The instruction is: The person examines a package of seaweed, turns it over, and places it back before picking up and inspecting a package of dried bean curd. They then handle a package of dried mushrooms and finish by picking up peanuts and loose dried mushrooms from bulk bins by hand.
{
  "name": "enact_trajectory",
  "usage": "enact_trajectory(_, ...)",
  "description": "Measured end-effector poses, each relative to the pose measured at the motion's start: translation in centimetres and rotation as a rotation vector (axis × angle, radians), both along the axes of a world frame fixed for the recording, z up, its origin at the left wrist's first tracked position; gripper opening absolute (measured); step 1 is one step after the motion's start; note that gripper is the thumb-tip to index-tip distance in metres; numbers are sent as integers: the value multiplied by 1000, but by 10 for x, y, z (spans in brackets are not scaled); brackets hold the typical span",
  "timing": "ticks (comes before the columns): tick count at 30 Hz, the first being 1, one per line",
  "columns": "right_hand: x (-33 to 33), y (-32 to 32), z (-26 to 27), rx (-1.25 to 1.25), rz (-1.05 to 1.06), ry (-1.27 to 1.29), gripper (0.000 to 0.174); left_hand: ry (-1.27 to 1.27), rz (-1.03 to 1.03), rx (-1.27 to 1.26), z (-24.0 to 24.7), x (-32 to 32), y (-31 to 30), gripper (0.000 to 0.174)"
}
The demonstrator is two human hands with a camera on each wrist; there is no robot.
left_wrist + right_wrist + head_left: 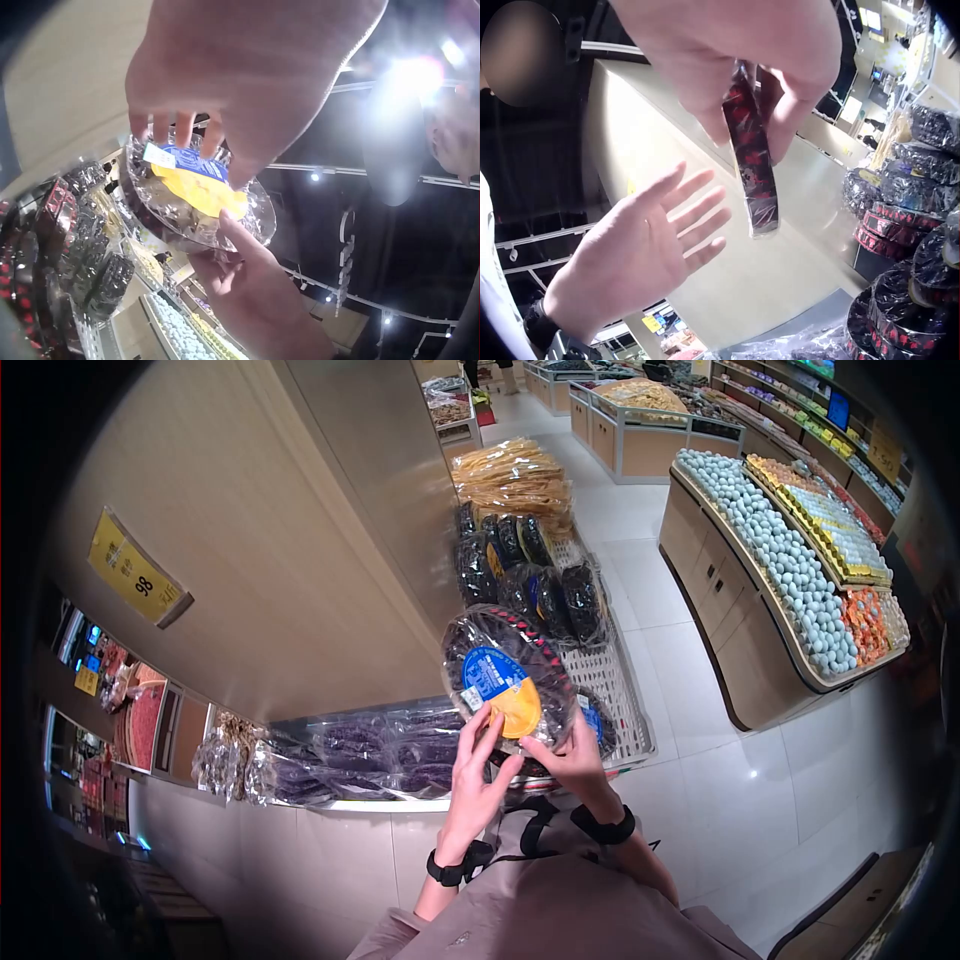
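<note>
You seem to be at the step of looking over the round wrapped pack [537,660].
Your right hand [576,762] pinches its lower edge between thumb and fingers; your left hand [474,768] spreads nearly straight fingers by the label [488,672], contact unclear. The next move likely calls for keeping that pinch firm. Just beyond both hands lies the white crate [632,715]; well off to their right, pale eggs [775,550].

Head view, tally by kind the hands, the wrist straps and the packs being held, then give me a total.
Hands (left hand, right hand): 2
Wrist straps: 2
Held pack: 1
Total: 5
</note>
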State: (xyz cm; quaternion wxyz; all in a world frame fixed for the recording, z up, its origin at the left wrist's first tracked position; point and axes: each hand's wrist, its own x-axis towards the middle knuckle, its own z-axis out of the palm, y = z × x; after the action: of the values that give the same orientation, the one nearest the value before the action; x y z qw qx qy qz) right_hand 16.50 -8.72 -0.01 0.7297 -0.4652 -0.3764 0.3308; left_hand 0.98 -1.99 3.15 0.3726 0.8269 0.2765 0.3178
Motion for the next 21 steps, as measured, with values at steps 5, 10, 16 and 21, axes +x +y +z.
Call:
enact_trajectory(5, 3, -11, 3, -113, 148, 33, 61, 34, -107, -6, -6, 9, -3, 91)
enact_trajectory(10, 4, -16, 4, -137, 198, 63, 66, 52, -144, 11, -6, 11, -6, 104)
enact_trajectory(16, 4, -17, 5, -103, 185, 56, 65, 57, -144, 3, -8, 11, -8, 109)
enact_trajectory(21, 4, -17, -2, -142, 39, -129, 58, 102, -184, -72, -16, 6, -4, 97)
